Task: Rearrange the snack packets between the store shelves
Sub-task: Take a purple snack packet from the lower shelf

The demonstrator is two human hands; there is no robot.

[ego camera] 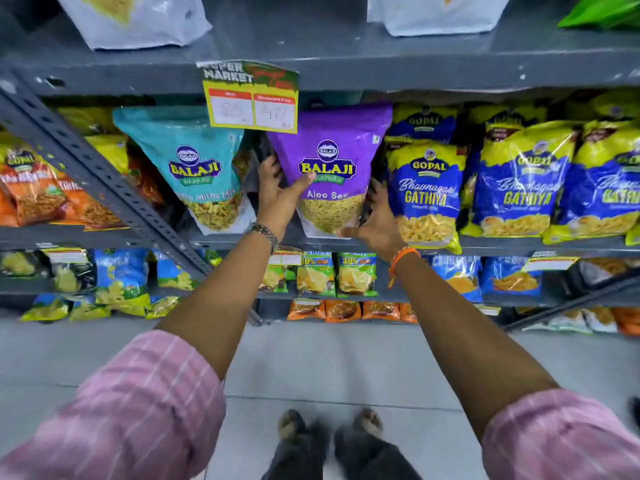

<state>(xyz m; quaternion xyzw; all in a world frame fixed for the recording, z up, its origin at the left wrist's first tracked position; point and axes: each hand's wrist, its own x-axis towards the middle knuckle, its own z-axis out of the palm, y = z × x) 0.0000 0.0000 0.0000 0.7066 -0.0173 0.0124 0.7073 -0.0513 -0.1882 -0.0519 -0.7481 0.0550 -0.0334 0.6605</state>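
Observation:
A purple Balaji Aloo Sev packet (332, 157) stands upright on the middle grey shelf (519, 242). My left hand (278, 194) grips its left edge, thumb across the front and fingers behind. My right hand (379, 223) holds its lower right corner, thumb under the bottom edge. A teal Balaji mix packet (199, 168) stands just to the left. Blue and yellow Gopal Gathiya packets (424, 195) stand close on the right.
A yellow price tag (252, 102) hangs from the upper shelf edge above the packets. A slanted perforated steel brace (104, 183) crosses the left side. Lower shelves hold small green packets (337, 273), blue ones and orange ones. Grey floor lies below.

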